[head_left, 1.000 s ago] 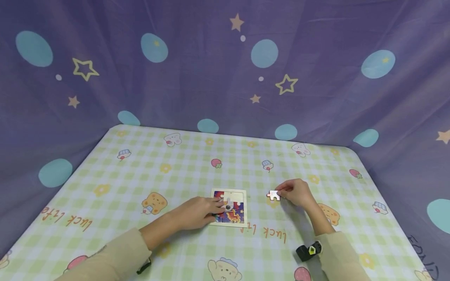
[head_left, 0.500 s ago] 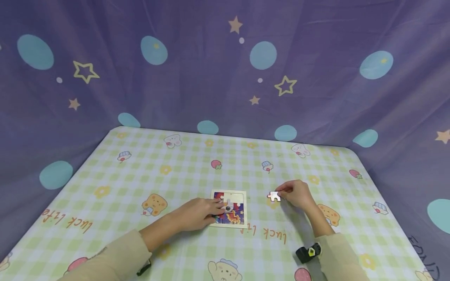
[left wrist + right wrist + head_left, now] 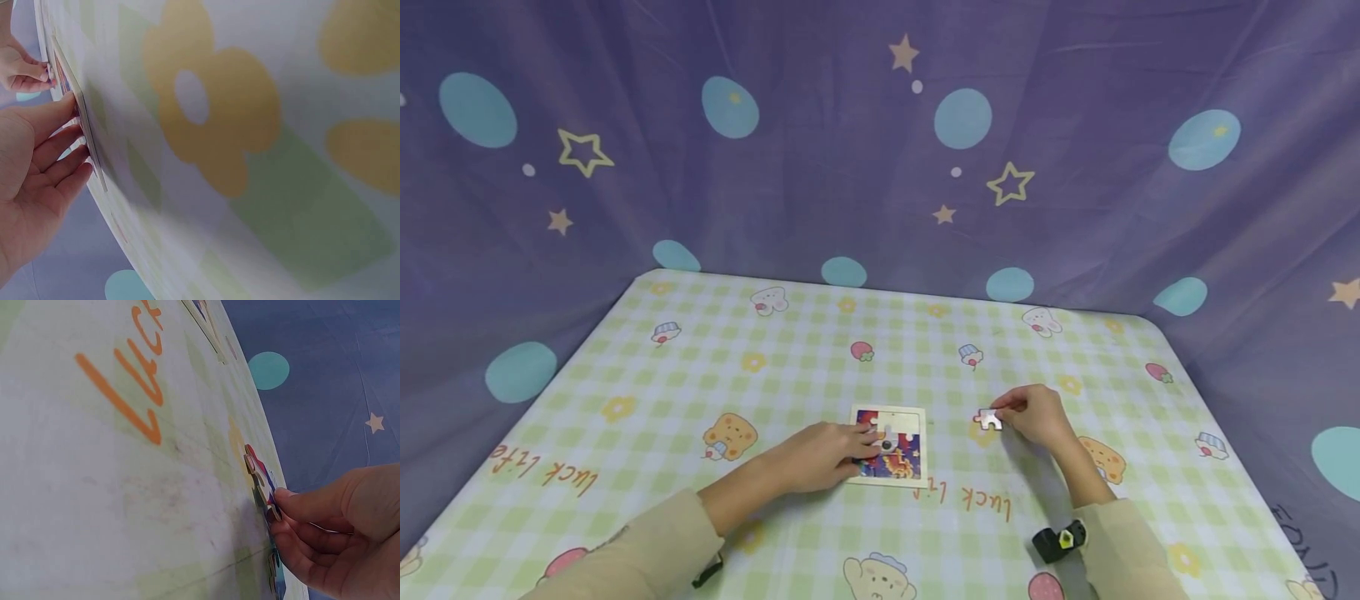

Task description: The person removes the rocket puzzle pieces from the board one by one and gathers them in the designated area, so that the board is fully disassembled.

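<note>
A small jigsaw puzzle (image 3: 901, 461) in a cream frame (image 3: 923, 450) lies flat on the table. Its picture is red, blue and orange, and bare cream backing shows at the upper right. My left hand (image 3: 820, 454) rests at the frame's left side, fingers reaching over it; in the left wrist view its fingertips touch the frame's edge (image 3: 94, 147). To the right of the frame, my right hand (image 3: 1033, 412) pinches a puzzle piece (image 3: 988, 419) between thumb and fingers, close over the table. In the right wrist view that piece (image 3: 261, 478) stands tilted, its red and purple face partly visible.
Beneath the right hand, a second teal-edged piece (image 3: 278, 581) shows in the right wrist view, mostly hidden. A green checked tablecloth (image 3: 820, 333) with cartoon prints covers the table. A purple curtain (image 3: 850, 167) hangs behind it. A black wrist device (image 3: 1056, 540) sits at the right sleeve.
The puzzle piece in my right hand has shifted slightly to the right and turned a little. My left hand stays in place on the frame.
</note>
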The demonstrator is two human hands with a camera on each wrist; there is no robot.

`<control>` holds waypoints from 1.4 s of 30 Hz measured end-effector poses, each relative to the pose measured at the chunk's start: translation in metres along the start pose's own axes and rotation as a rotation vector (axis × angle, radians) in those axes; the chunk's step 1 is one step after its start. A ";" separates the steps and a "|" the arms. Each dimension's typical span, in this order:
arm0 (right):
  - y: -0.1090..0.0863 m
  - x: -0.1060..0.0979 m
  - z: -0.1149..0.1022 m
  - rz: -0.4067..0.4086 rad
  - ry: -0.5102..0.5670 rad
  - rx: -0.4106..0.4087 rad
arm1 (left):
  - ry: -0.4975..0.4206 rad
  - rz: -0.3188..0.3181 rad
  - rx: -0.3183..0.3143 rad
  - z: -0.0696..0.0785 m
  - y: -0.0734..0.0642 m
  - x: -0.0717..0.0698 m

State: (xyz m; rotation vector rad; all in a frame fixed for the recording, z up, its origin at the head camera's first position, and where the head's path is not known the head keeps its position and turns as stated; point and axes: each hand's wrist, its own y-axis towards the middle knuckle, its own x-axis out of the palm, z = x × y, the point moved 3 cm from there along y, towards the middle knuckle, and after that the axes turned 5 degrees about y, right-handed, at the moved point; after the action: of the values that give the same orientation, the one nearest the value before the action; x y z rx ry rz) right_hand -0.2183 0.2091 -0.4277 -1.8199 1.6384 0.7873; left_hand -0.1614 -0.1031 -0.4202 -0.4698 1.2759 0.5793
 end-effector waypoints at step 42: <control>0.001 -0.007 -0.004 -0.001 0.015 0.003 | 0.007 -0.010 -0.006 0.002 -0.001 -0.001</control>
State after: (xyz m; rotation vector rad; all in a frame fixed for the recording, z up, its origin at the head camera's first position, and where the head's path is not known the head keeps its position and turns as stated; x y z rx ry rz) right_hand -0.2193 0.2110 -0.4195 -1.8282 1.6474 0.7720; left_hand -0.1600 -0.1027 -0.4191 -0.4832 1.2780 0.5737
